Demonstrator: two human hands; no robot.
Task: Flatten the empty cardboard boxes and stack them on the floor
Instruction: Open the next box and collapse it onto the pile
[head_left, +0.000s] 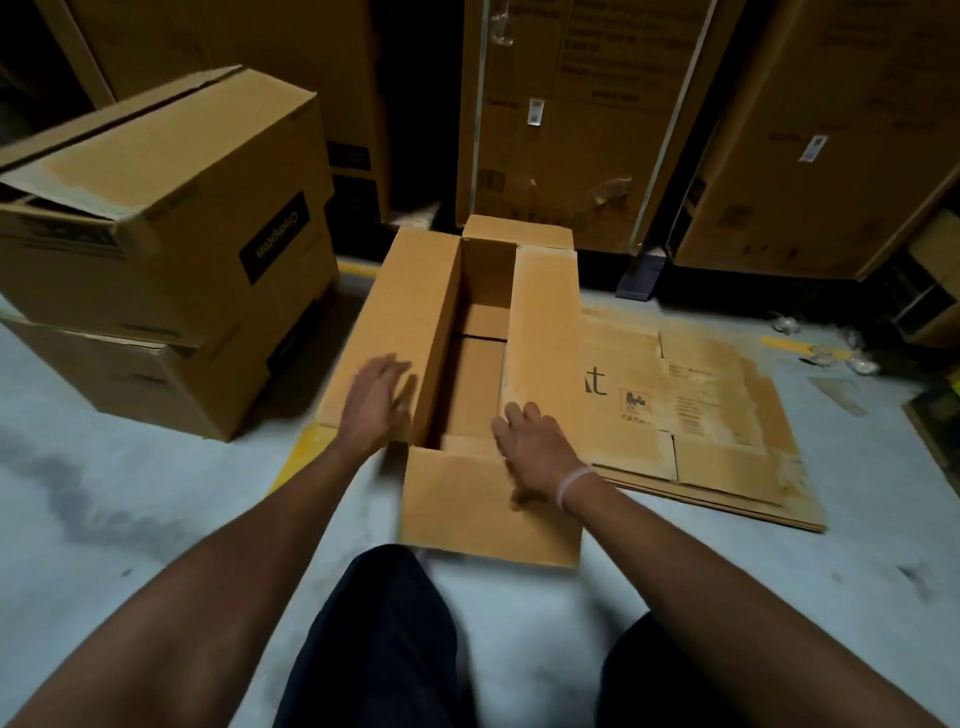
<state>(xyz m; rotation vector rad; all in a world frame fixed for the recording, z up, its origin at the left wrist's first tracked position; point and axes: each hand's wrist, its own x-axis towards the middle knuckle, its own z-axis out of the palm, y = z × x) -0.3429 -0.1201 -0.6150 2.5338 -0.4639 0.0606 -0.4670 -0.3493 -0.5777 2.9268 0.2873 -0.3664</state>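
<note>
A: Where's the box?

B: Open cardboard box (467, 332) sits on the floor (156, 519), center of frame, all four top flaps folded out. Inside looks empty, bottom flaps visible.

A: Hands?

B: Left hand (376, 400) is on the left long flap, lower-center of frame, fingers straight & spread, holding nothing. It's motion-blurred, so can't say how firmly it touches. Right hand (530, 447) rests at the near right corner of the box, where the right flap meets the near flap, fingers loosely extended, not wrapped round anything. Pale wristband (574, 483) on that wrist.

A: Any flat ones yet?

B: Yes, flattened cardboard (701, 415) lies on the floor just right of the box, center-right of frame, printed text on top. Looks like more than one sheet by the layered edges; can't count them. The box's right flap overlaps its left edge.

A: Other stuff?

B: Two closed boxes stacked (171, 249) at left of frame, upper one w/ a dark label on its side. Tall cartons (571, 130) stand along the top of frame, strapped. Some crumpled clear scraps (831, 353) on the floor at right edge. Person's dark trousers (384, 649) at bottom center, legs apart.
</note>
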